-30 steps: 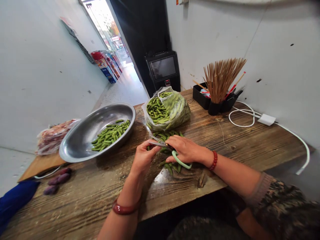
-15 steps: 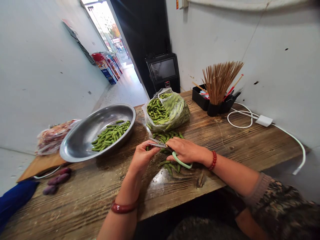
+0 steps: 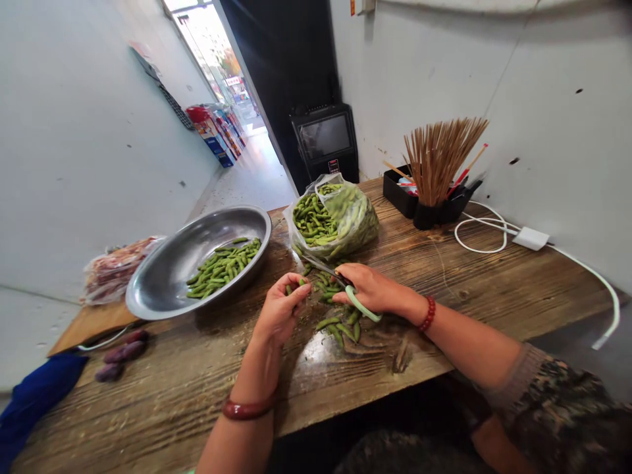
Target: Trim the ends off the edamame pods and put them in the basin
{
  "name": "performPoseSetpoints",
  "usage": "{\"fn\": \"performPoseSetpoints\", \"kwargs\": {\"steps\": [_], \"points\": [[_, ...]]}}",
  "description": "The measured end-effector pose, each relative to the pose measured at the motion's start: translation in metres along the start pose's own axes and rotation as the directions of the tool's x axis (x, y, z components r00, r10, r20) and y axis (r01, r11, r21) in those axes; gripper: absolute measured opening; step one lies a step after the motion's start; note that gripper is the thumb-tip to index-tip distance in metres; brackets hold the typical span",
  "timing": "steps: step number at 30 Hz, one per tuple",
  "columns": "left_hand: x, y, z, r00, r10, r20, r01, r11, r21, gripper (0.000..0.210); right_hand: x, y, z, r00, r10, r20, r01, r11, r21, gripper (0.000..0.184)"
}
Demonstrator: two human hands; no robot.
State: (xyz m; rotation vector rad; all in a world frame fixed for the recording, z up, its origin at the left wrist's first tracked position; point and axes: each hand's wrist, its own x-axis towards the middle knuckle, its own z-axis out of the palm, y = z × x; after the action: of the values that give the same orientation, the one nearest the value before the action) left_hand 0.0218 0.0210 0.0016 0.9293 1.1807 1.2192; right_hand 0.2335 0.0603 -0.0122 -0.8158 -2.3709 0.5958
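My left hand (image 3: 279, 308) pinches a green edamame pod (image 3: 301, 283) between thumb and fingers above the table. Close by on the right, my right hand (image 3: 368, 288) is closed around a pair of scissors (image 3: 364, 304) with pale green handles, the blades pointing to the upper left. Loose edamame pods (image 3: 340, 327) lie on the wood beneath and between my hands. Behind them stands a clear plastic bag (image 3: 356, 227) full of pods. To the left, a wide metal basin (image 3: 162, 270) holds a heap of pods on its right side.
A wooden table (image 3: 207, 395) spans the view. On its left are a bagged reddish food (image 3: 116, 266), dark purple tubers (image 3: 121, 355) and a blue cloth (image 3: 37, 401). At the back right stand bamboo skewers (image 3: 439, 164), a black caddy (image 3: 397, 194) and a white cable (image 3: 587, 260).
The scissors have moved away from my left hand's fingertips, slightly to the right. The pod's green end now shows in my left hand. The whole view has shifted a little.
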Motion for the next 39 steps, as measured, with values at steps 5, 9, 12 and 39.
{"fn": "performPoseSetpoints", "kwargs": {"steps": [5, 9, 12, 39], "points": [[0.003, -0.001, -0.003, 0.998, 0.011, -0.056, -0.017, 0.993, -0.119, 0.034, -0.002, -0.002, 0.001, 0.999, -0.033, 0.002, 0.033, 0.999, -0.02, 0.027], [0.001, 0.002, -0.002, 1.0, -0.023, -0.007, 0.022, 0.982, -0.189, 0.034, -0.003, -0.003, 0.002, 0.999, -0.041, -0.004, 0.041, 0.999, -0.031, 0.028], [0.0, 0.003, 0.001, 0.999, -0.046, 0.018, 0.048, 0.981, -0.19, 0.032, -0.003, -0.003, 0.002, 0.998, -0.06, -0.021, 0.059, 0.997, -0.053, 0.03], [-0.005, -0.002, 0.01, 0.999, 0.005, 0.046, 0.0, 0.994, -0.109, 0.029, -0.004, -0.008, -0.002, 0.991, -0.135, 0.022, 0.136, 0.988, -0.07, 0.049]]}}
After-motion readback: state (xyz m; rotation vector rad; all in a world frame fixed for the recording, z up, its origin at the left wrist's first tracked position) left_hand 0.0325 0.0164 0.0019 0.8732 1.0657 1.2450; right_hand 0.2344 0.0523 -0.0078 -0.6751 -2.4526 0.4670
